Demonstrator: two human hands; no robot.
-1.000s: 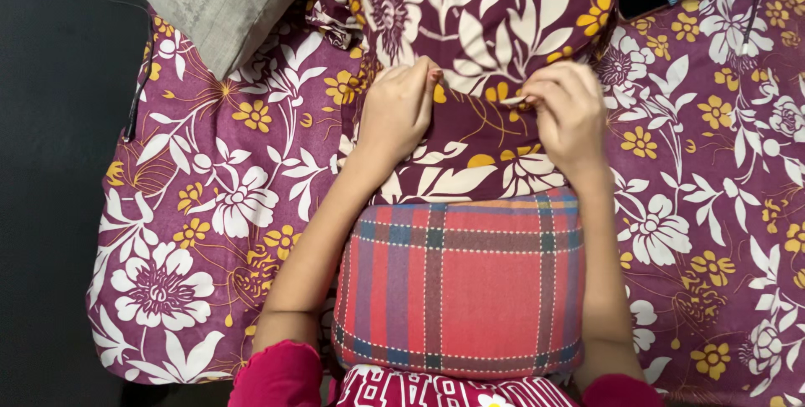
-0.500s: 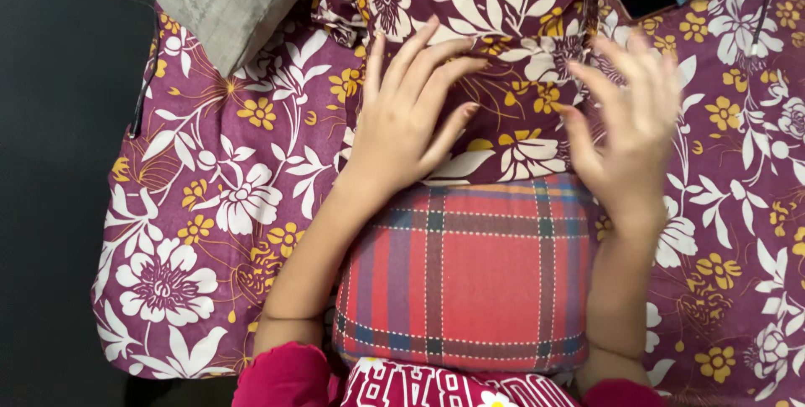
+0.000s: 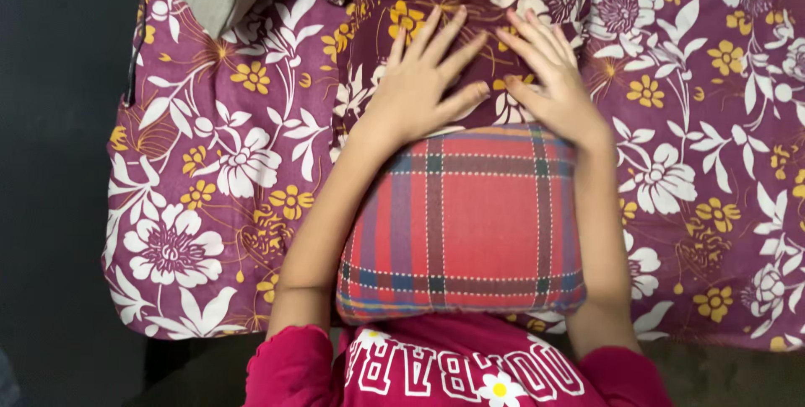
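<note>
Both hands flat on folded floral cloth.
Left hand (image 3: 419, 88) and right hand (image 3: 549, 84), fingers spread wide, gripping nothing, press the soft maroon floral cloth (image 3: 419, 17); plump red plaid cushion (image 3: 461, 222) nearer the bed's (image 3: 713, 206) front edge.

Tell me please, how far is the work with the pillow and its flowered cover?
Done: the far end of the red checked pillow already sits inside the flowered cover. In hand: the left hand and right hand lie flat, fingers spread, on the cover at its edge. Left: most of the pillow is not yet covered.
</note>
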